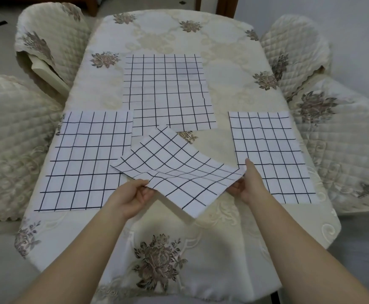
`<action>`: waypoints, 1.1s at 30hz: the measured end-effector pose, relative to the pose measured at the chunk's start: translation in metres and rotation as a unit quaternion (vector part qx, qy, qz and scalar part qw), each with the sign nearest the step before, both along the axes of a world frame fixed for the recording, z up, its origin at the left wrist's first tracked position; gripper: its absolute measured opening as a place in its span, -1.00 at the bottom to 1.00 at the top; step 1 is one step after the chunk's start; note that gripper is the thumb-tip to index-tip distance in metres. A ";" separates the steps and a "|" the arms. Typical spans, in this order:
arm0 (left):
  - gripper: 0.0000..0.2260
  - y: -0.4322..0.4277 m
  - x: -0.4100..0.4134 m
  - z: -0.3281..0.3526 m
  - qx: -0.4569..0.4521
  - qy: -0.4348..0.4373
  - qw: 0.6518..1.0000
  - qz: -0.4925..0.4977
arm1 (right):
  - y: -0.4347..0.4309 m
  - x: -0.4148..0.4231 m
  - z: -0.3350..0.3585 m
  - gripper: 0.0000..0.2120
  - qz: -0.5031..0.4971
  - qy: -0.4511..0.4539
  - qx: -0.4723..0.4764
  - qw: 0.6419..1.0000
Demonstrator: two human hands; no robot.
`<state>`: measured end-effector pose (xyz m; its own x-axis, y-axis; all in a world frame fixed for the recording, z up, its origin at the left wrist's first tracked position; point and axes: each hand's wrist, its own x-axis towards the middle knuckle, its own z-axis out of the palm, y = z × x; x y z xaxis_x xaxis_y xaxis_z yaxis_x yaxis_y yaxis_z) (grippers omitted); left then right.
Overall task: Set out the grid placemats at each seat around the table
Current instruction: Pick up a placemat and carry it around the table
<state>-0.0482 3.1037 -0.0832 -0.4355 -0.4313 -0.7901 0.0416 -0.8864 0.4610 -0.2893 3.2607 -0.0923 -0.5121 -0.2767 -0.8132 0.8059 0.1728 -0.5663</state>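
1. Both hands grip one grid placemat (174, 172) above the desk (212, 139), near its front edge: left hand (133, 194) pinches one corner, right hand (248, 183) the opposite.
2. It sags and overlaps the left mat (84, 159); lowering may drag that one crooked.
3. The centre stack (168, 91) can be disturbed too.

Home dining room: clothed table (234, 62), chairs (54, 38).

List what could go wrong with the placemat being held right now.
1. The white grid-lined placemat, pinched by the left hand and right hand at opposite corners, sags and may land creased or crooked.
2. Its far corner overhangs the left flat placemat and could drag it askew.
3. The overlapping central placemats might shift if brushed.
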 end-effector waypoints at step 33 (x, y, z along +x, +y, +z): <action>-0.84 -0.027 0.025 -0.012 -0.180 -0.149 0.964 -0.124 | -0.048 0.032 -0.016 -0.77 0.408 0.318 0.087 0.851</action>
<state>-0.0237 3.0768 -0.0953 -0.3371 -0.6123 -0.7152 -0.3334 -0.6328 0.6989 -0.2576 3.2130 -0.1083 -0.5591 -0.6552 -0.5081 -0.0832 0.6541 -0.7519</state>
